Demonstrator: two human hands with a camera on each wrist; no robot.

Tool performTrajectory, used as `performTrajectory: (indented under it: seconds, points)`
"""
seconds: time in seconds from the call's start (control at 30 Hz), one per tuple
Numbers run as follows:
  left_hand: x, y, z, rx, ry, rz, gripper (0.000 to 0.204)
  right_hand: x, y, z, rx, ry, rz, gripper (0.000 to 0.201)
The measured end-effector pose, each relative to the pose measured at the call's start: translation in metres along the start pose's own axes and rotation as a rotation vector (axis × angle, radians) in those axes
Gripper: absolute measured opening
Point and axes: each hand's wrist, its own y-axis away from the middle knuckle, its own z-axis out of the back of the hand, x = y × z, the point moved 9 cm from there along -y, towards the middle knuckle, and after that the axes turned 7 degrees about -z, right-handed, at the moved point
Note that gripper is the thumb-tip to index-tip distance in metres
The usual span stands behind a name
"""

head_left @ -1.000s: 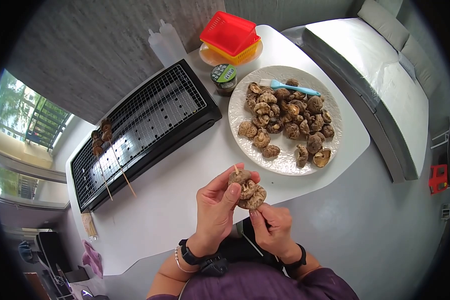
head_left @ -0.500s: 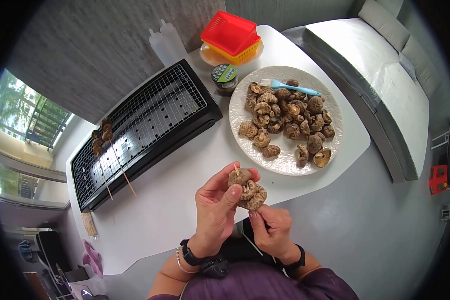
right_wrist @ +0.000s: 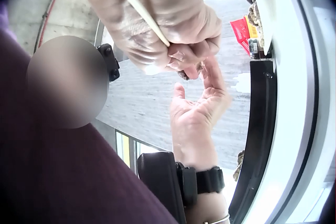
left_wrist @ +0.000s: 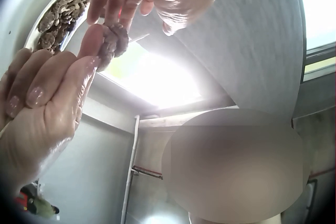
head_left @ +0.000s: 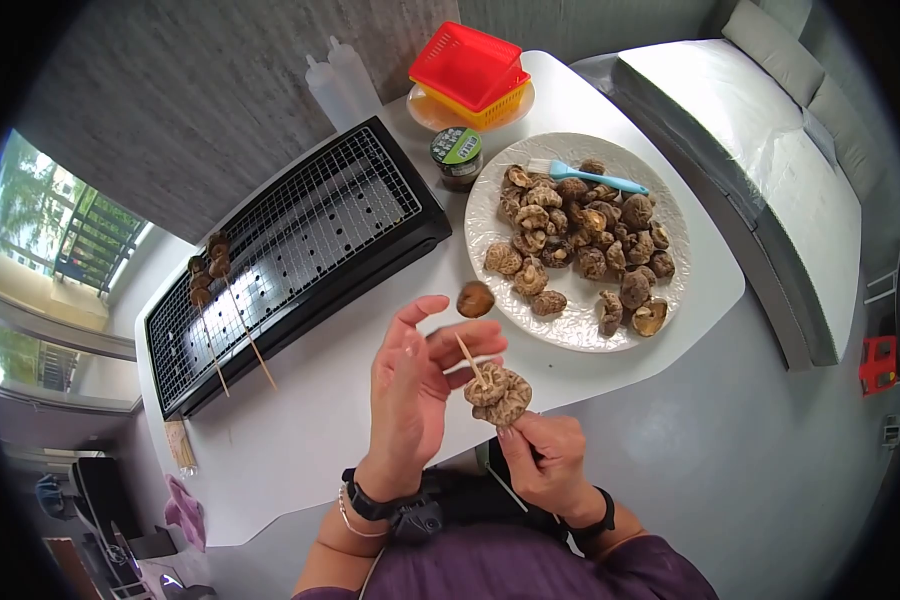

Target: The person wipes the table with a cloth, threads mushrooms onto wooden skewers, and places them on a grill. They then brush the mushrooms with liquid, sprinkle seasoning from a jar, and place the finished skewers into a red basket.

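Note:
My right hand [head_left: 547, 462] pinches a bamboo skewer [head_left: 467, 357] just below two wrinkled dried shiitake mushrooms [head_left: 500, 393] threaded together, the bare tip poking out above them. In the right wrist view the skewer's other end [right_wrist: 137, 6] runs back along the palm. My left hand [head_left: 407, 385] is spread beside the tip, holding nothing, its fingers behind the skewer in the head view. A single brown mushroom [head_left: 476, 299] shows off the skewer, just beyond the left fingertips near the plate's rim. In the left wrist view the threaded mushrooms [left_wrist: 113, 46] sit between both hands.
Many loose mushrooms and a blue brush [head_left: 598, 178] lie on a white plate [head_left: 577, 337]. Two mushroom skewers [head_left: 210, 268] rest on a black grill [head_left: 300, 235]. Behind stand a jar [head_left: 457, 158], red and yellow baskets [head_left: 470, 66] and squeeze bottles [head_left: 342, 82].
The left hand has let go of the top mushroom, opened and drawn slightly left. That mushroom is now off the skewer, farther up toward the plate; the right hand keeps its pinch.

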Motion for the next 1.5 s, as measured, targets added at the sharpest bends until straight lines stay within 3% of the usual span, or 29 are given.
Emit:
performTrajectory:
  seconds: [0.03,0.1,0.17,0.23,0.3,0.37,0.47,0.53,0.57,0.63,0.77,0.9,0.97,1.1,1.17,1.2,1.27,1.5]
  points:
    - [-0.002,-0.003,0.006,-0.030,-0.132,-0.003,0.041,-0.001,0.000,0.000,-0.008,0.011,-0.007,0.005]
    - [0.004,-0.012,0.022,-0.084,-0.083,-0.024,0.033,-0.005,0.001,0.003,-0.039,0.022,-0.005,0.006]
    - [0.006,-0.023,0.045,-0.164,-0.372,-0.124,0.027,-0.011,0.001,0.008,-0.076,0.031,0.000,0.007]
    - [0.020,-0.029,0.056,-0.101,-0.416,-0.082,0.028,-0.029,0.002,0.019,-0.124,0.056,-0.117,0.010]
    - [0.024,-0.029,0.053,0.066,-0.948,-0.168,0.034,-0.035,0.002,0.027,-0.143,0.045,-0.108,0.010]
    - [0.030,-0.026,0.065,0.068,-0.944,-0.115,0.038,-0.040,0.001,0.035,-0.212,0.024,-0.138,0.012]
    - [0.012,-0.017,0.073,0.077,-0.785,-0.156,0.028,-0.043,0.001,0.035,-0.197,0.031,-0.145,0.013]
    - [-0.033,-0.004,0.087,-0.019,-1.100,-0.330,0.025,-0.044,-0.001,0.036,-0.181,0.033,-0.149,0.014]
    - [-0.043,-0.001,0.092,-0.029,-1.106,-0.327,0.025,-0.045,-0.001,0.036,-0.178,0.024,-0.163,0.011]
    - [-0.060,0.005,0.093,-0.015,-1.554,-0.378,0.022,-0.047,-0.002,0.033,-0.167,0.008,-0.177,0.008]
    - [-0.046,0.007,0.091,0.018,-1.788,-0.439,0.030,-0.046,-0.005,0.015,-0.076,0.018,-0.162,0.007]
    - [-0.034,-0.003,0.105,-0.006,-1.524,-0.336,0.029,-0.037,-0.004,-0.002,-0.007,0.002,-0.161,0.007]
    - [-0.027,-0.006,0.113,-0.062,-1.378,-0.179,0.028,-0.038,-0.004,-0.007,0.028,0.031,-0.151,0.008]
    - [-0.018,-0.012,0.116,-0.035,-1.341,-0.172,0.027,-0.039,-0.004,-0.018,0.061,0.013,-0.158,0.007]
    - [-0.016,-0.015,0.109,-0.043,-1.062,-0.178,0.022,-0.039,-0.004,-0.023,0.076,0.006,-0.163,0.007]
    - [-0.015,-0.015,0.104,-0.038,-1.060,-0.180,0.022,-0.037,-0.003,-0.027,0.097,0.009,-0.150,0.006]
    - [-0.015,-0.011,0.097,-0.091,-0.694,-0.199,0.020,-0.035,-0.002,-0.032,0.118,0.012,-0.140,0.006]
    - [-0.020,-0.002,0.065,-0.089,-0.544,-0.150,0.022,-0.037,-0.005,-0.035,0.140,-0.005,-0.146,0.006]
